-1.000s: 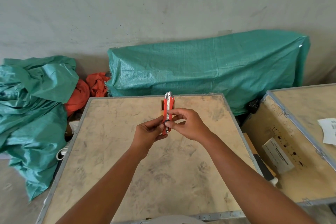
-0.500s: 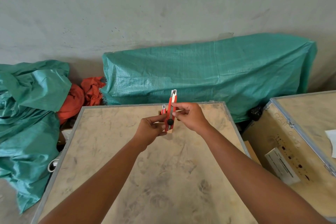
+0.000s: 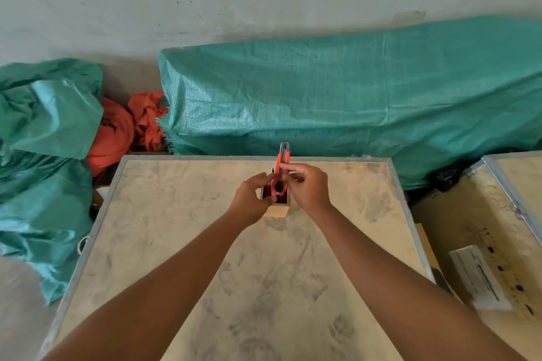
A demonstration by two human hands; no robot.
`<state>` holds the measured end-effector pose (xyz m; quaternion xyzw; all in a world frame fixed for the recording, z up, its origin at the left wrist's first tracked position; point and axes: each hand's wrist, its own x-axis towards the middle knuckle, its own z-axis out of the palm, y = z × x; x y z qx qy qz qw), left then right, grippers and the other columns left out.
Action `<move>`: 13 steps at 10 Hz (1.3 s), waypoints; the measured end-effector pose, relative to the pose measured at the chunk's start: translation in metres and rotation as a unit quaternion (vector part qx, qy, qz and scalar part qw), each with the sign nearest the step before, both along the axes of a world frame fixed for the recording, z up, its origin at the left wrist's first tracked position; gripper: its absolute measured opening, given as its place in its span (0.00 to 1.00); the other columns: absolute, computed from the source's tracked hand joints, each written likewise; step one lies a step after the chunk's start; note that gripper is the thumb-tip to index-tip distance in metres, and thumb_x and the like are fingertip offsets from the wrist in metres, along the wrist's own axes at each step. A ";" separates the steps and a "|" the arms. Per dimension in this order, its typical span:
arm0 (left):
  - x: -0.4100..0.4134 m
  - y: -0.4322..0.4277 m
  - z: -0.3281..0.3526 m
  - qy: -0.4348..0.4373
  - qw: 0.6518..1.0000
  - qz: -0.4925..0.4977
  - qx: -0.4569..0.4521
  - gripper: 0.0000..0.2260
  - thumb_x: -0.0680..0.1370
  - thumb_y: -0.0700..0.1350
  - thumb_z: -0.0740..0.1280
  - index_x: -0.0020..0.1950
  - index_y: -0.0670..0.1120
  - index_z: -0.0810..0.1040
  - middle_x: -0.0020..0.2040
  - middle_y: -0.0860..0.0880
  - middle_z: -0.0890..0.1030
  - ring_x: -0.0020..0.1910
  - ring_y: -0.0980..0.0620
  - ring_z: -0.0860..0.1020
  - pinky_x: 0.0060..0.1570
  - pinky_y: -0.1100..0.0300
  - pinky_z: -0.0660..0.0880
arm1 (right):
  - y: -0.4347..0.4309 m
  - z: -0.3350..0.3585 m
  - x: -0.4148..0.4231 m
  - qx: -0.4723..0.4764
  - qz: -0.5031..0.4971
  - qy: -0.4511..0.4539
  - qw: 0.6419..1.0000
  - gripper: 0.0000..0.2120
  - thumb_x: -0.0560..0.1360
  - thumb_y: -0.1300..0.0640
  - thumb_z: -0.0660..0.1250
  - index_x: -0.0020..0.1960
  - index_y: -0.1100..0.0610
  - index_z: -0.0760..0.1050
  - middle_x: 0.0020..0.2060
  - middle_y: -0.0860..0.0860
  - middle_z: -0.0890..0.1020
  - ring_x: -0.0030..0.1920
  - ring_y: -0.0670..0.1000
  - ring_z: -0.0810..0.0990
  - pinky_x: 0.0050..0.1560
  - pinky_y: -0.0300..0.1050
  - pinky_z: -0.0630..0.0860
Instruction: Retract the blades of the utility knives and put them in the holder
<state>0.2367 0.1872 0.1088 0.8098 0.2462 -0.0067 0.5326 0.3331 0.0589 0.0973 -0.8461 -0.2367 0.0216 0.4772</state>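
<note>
A red utility knife (image 3: 282,165) stands upright with its lower end inside a small wooden holder (image 3: 278,210) on the far part of the crate top. My right hand (image 3: 308,186) pinches the knife's upper body between thumb and fingers. My left hand (image 3: 252,199) grips the holder's left side, fingertips at its rim. The knife's metal tip shows above my fingers; whether any blade sticks out is unclear. Something red, perhaps another knife, shows inside the holder behind my left fingers.
The work surface is a plywood crate lid (image 3: 181,243) with a metal rim. A second crate (image 3: 484,231) with a white label stands to the right. Green tarps (image 3: 337,91) and orange cloth (image 3: 117,132) lie behind and to the left.
Both hands moved away from me and down toward the holder. The knife, held in the air a second ago, now has its lower end inside the holder, and my left hand moved onto the holder.
</note>
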 end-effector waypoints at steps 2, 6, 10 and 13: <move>0.012 0.004 -0.025 0.042 0.999 -0.019 0.012 0.40 0.71 0.38 0.76 0.78 0.48 0.58 0.79 0.49 0.58 0.79 0.50 0.55 0.72 0.58 0.57 | 0.003 -0.041 -0.006 -0.003 0.014 -0.030 0.999 0.14 0.74 0.69 0.72 0.58 0.58 0.85 0.51 0.54 0.88 0.51 0.49 0.86 0.56 0.37 0.80; 0.021 -0.003 -0.048 0.037 0.999 -0.013 0.028 0.30 0.72 0.41 0.74 0.71 0.45 0.66 0.58 0.54 0.75 0.55 0.55 0.74 0.53 0.62 0.70 | -0.002 -0.067 -0.013 -0.032 -0.001 -0.045 0.998 0.19 0.72 0.71 0.73 0.61 0.59 0.83 0.56 0.57 0.86 0.56 0.57 0.83 0.63 0.51 0.78; 0.014 -0.012 -0.032 0.046 0.999 0.007 0.019 0.32 0.73 0.41 0.73 0.74 0.44 0.64 0.64 0.47 0.78 0.62 0.49 0.76 0.58 0.61 0.70 | -0.005 -0.054 -0.025 -0.012 -0.044 0.006 0.999 0.21 0.72 0.71 0.72 0.63 0.60 0.81 0.57 0.57 0.83 0.59 0.53 0.82 0.66 0.28 0.70; -0.010 -0.027 0.014 0.008 0.999 0.040 0.030 0.23 0.76 0.43 0.71 0.70 0.45 0.71 0.66 0.44 0.77 0.64 0.43 0.75 0.56 0.57 0.70 | -0.017 -0.025 -0.031 0.002 -0.039 -0.012 0.999 0.21 0.71 0.65 0.77 0.64 0.59 0.82 0.57 0.58 0.84 0.57 0.56 0.82 0.57 0.57 0.82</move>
